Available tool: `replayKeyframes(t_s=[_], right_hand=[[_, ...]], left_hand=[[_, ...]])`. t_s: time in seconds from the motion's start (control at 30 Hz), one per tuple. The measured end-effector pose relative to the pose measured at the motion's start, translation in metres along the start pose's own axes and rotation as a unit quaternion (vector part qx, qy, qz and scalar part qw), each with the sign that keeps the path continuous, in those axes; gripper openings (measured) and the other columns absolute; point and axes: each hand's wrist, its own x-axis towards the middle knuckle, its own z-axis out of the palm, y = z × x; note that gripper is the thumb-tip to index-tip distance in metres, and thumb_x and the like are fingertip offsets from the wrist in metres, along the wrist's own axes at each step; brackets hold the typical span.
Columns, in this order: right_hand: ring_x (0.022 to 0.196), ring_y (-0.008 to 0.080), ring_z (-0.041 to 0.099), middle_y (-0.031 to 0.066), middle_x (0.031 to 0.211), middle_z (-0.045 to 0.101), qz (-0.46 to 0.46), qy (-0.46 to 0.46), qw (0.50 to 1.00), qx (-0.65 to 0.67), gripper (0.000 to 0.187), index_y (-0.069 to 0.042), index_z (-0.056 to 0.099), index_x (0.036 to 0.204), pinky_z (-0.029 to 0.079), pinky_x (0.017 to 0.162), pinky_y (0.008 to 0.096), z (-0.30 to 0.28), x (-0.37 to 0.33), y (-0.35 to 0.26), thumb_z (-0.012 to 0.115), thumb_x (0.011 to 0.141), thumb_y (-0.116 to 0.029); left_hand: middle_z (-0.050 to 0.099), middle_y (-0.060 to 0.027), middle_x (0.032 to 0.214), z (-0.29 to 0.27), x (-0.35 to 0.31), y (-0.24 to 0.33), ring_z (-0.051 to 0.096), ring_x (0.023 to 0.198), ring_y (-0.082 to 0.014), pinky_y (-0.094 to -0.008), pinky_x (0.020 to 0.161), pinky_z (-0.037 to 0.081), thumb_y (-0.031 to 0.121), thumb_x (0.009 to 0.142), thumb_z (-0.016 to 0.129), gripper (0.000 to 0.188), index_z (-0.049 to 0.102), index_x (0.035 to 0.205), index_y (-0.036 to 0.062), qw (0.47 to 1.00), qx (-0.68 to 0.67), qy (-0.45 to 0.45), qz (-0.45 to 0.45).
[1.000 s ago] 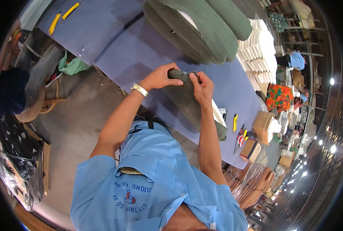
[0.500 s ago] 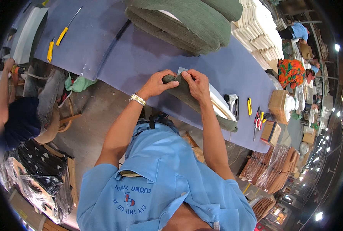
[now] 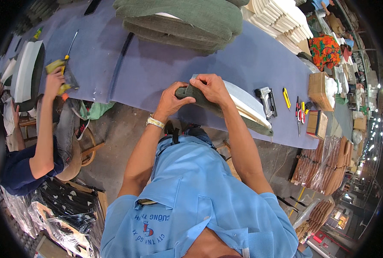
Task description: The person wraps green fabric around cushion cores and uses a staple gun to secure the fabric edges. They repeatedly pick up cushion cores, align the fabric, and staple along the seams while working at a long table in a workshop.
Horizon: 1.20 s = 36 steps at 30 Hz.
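A curved cushion panel wrapped in dark green fabric (image 3: 205,103), with a white inner face and a pale wooden strip along it, lies across the table's near edge. My left hand (image 3: 173,98) is closed around its left end, thumb on top of the green fabric. At the same end my right hand (image 3: 210,89) pinches the fabric's folded edge between thumb and fingers. A light grey sheet edge shows just behind the right fingers. To the right of the panel rests a silver and black staple gun (image 3: 266,103), touched by neither hand.
Green padded pieces (image 3: 178,26) are piled at the back, beside stacked white pieces (image 3: 281,21). A yellow cutter (image 3: 287,98), red-handled scissors (image 3: 301,113) and a small box (image 3: 318,124) lie right. At left, a co-worker's hand (image 3: 53,81) holds a yellow tool.
My right hand has shifted slightly left along the fabric edge, its back turned more upward; my left keeps its hold. The co-worker's arm has reached over the table to the yellow tools.
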Motion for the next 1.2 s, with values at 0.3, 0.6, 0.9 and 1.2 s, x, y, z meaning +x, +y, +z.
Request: replayKeyframes(t_s=[0.3, 0.6, 0.9, 1.2], right_hand=[[0.09, 0.0358, 0.073, 0.0162, 0.097, 0.076, -0.124, 0.173, 0.969, 0.122, 0.029, -0.004, 0.074, 0.104, 0.056, 0.079, 0.0406, -0.014, -0.05, -0.008, 0.069, 0.096, -0.031], [0.098, 0.0146, 0.069, 0.0079, 0.112, 0.075, 0.115, 0.58, 0.778, 0.21, 0.024, -0.001, 0.072, 0.109, 0.055, 0.087, 0.0294, -0.098, -0.265, 0.109, 0.061, 0.106, -0.021], [0.094, 0.0122, 0.066, 0.0021, 0.111, 0.073, 0.263, 0.495, 0.742, 0.368, 0.024, -0.007, 0.07, 0.116, 0.054, 0.084, 0.0292, -0.043, -0.282, 0.209, 0.061, 0.106, -0.028], [0.091, 0.0224, 0.07, 0.0083, 0.103, 0.074, 0.205, 0.468, 0.851, 0.125, 0.025, -0.005, 0.071, 0.113, 0.054, 0.082, 0.0353, -0.123, -0.229, 0.283, 0.07, 0.096, -0.025]], left_hand=[[0.072, -0.0109, 0.118, 0.012, 0.004, -0.017, 0.068, 0.108, -0.0203, -0.0357, 0.095, 0.053, 0.031, 0.085, 0.085, 0.05, 0.066, 0.124, 0.0054, 0.999, -0.046, 0.006, -0.002], [0.065, -0.016, 0.134, 0.005, 0.001, -0.031, 0.06, 0.126, -0.0264, -0.0376, 0.108, 0.045, 0.063, 0.1, 0.054, 0.068, 0.065, 0.128, 0.0021, 0.998, -0.038, -0.028, 0.033], [0.064, -0.0186, 0.132, 0.015, -0.016, -0.062, 0.06, 0.123, -0.027, -0.0402, 0.108, 0.044, 0.057, 0.109, 0.041, 0.068, 0.064, 0.127, -0.0054, 0.993, -0.107, 0.043, 0.025], [0.067, -0.0157, 0.126, 0.032, 0.027, -0.009, 0.063, 0.114, -0.0224, -0.0379, 0.103, 0.048, 0.045, 0.111, 0.043, 0.059, 0.064, 0.128, -0.0072, 0.972, -0.117, 0.167, -0.12]])
